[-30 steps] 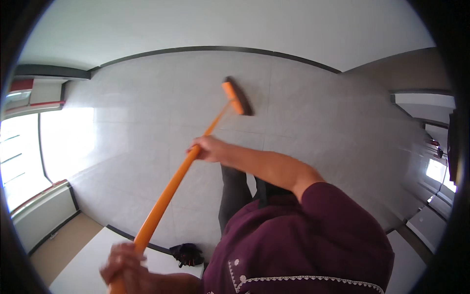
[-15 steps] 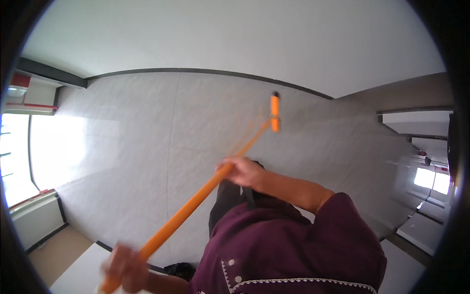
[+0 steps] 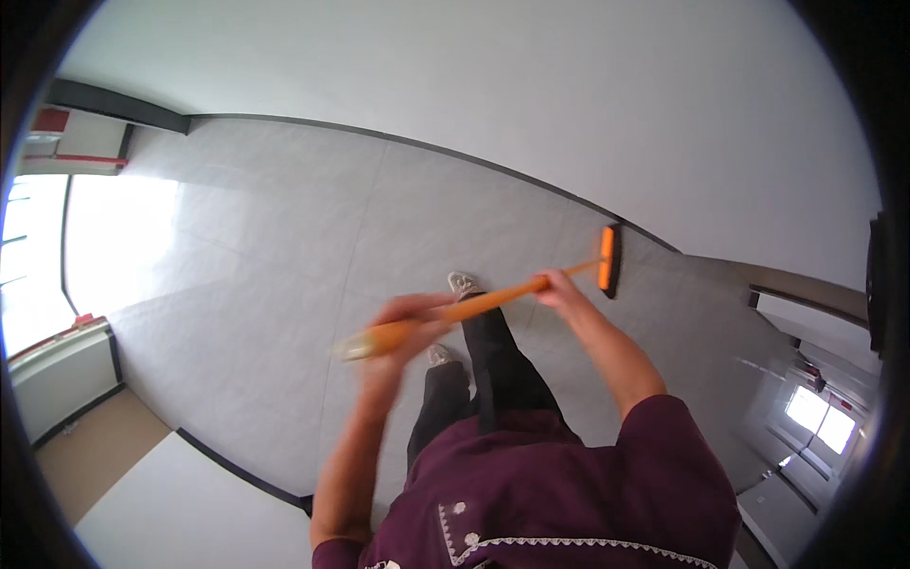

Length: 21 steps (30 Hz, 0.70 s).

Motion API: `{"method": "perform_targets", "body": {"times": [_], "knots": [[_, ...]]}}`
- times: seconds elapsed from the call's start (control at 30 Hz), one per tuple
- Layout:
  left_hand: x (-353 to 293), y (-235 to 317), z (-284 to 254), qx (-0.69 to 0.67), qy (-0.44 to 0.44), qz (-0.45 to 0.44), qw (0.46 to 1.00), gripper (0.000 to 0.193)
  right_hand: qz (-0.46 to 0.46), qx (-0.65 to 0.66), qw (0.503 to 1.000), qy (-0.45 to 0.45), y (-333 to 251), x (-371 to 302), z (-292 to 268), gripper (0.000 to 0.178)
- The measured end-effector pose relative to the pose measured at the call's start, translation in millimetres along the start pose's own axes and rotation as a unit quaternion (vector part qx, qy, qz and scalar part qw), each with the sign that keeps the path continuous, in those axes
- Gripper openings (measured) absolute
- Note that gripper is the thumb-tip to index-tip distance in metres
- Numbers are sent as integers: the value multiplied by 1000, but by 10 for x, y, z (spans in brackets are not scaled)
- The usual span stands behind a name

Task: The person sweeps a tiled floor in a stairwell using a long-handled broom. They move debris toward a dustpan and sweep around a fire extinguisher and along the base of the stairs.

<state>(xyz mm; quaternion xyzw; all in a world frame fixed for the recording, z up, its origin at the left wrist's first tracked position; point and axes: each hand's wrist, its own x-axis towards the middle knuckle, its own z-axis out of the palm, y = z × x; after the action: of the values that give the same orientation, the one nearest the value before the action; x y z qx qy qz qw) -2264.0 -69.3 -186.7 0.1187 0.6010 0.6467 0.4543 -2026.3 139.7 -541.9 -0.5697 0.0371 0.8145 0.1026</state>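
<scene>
Broom (image 3: 498, 297), head view: held in both hands, slanting across in front of the body, out over the grey floor (image 3: 265, 294) to the person's right.
Left hand (image 3: 408, 322): wrapped around the upper handle, just short of the pale end cap (image 3: 352, 348); blurred, so exact finger placement impossible to tell.
Right hand (image 3: 557, 287): closed around the handle farther down, on the side toward the broom head (image 3: 607, 260); arm stretched well out.
Spacing of the hands: well apart along the handle, probably for leverage at the top and steering lower down.
Handle's long axis: running from the end cap at lower left to the broom head at upper right, rising only gently across the view.
Broom head's long axis: nearly up and down in the view, roughly crosswise to the handle.
Bristles (image 3: 615, 262): dark, pointing right, away from the handle; floor contact likely, though not certain from above.
Dark baseboard (image 3: 531, 176): close by the broom head's upper end; touching or just apart, cannot tell.
Shoes (image 3: 464, 284): set one ahead of the other, likely for balance during the long reach.
</scene>
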Motion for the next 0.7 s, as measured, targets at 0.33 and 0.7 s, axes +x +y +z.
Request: {"method": "perform_targets", "body": {"times": [0.33,0.7], "knots": [[-943,2081,-930,306,297,258,867,18,219,-213,926,-220,2139,-1028,4004,7],[-1960,2054,-328,160,408,569,696,9,364,-283,827,-321,2594,-2169,3874,14]]}}
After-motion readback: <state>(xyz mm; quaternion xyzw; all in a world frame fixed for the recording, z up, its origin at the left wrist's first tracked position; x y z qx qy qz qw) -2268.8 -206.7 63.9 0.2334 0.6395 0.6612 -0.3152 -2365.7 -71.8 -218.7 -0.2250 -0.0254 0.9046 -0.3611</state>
